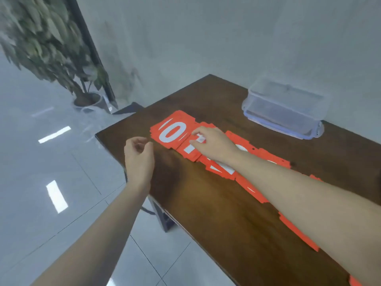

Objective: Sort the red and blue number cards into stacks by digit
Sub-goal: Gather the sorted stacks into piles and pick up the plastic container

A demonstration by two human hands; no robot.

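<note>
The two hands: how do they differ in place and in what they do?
The right hand lies on a red card in the row on the table, its fingers touching it; the left hand touches no card. The right hand reaches far over the table; the left hand hovers at the table's left edge, fingers loosely curled and holding nothing. Both are bare.

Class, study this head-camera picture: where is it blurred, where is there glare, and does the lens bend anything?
Head view: the plant at top left is smeared by motion blur; the clear box looks soft too. Bright glare patches lie on the glossy floor. The wide lens stretches both forearms at the lower edge. The 0 card reads clearly; the right hand covers the next card's digit.
</note>
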